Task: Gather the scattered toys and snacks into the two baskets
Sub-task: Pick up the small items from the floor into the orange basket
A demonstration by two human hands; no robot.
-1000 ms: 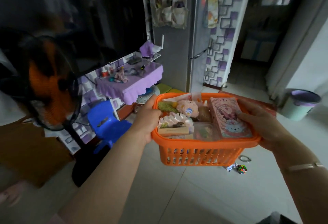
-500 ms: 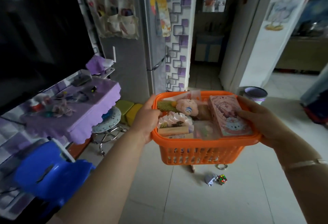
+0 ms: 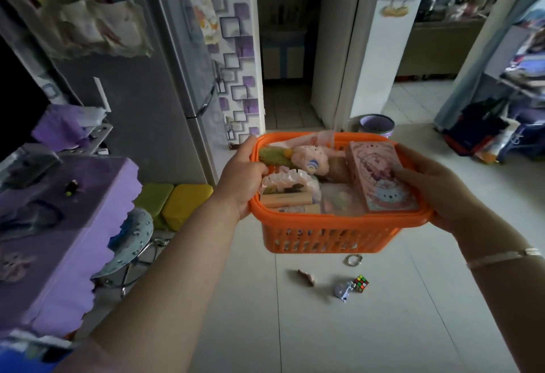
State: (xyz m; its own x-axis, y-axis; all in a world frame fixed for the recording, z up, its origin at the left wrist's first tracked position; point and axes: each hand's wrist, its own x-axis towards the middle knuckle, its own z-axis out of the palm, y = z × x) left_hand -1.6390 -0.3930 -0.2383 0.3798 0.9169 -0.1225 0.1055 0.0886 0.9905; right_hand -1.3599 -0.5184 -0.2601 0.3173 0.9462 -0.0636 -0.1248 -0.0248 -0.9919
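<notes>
Hands grip tight: left hand (image 3: 241,183) and right hand (image 3: 427,186) curl over the orange basket (image 3: 324,234) rim; tilting could spill the pink box (image 3: 380,177).

One orange basket (image 3: 330,237); two hands; four floor toys.

Two hands hold an orange basket (image 3: 330,234) in the middle of the frame. The left hand (image 3: 241,183) grips its left rim and the right hand (image 3: 433,186) its right rim. A pink box (image 3: 380,177) lies inside. Below it, a small color cube (image 3: 361,283) sits on the floor (image 3: 324,328).
</notes>
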